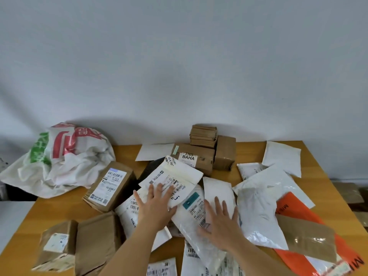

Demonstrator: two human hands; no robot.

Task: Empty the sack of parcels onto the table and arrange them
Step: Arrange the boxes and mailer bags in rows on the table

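Note:
The crumpled white sack with red and green print lies slumped at the table's back left. Parcels cover the wooden table: white mailers, brown boxes, an orange mailer. My left hand lies with fingers spread flat over a white labelled mailer in the middle of the pile. My right hand, fingers also spread, is over a clear-wrapped white parcel with a teal label. Neither hand grips anything.
Brown boxes are stacked at the back centre against the grey wall. A labelled brown box sits left of centre, with two more brown parcels at the front left. A brown envelope rests on the orange mailer.

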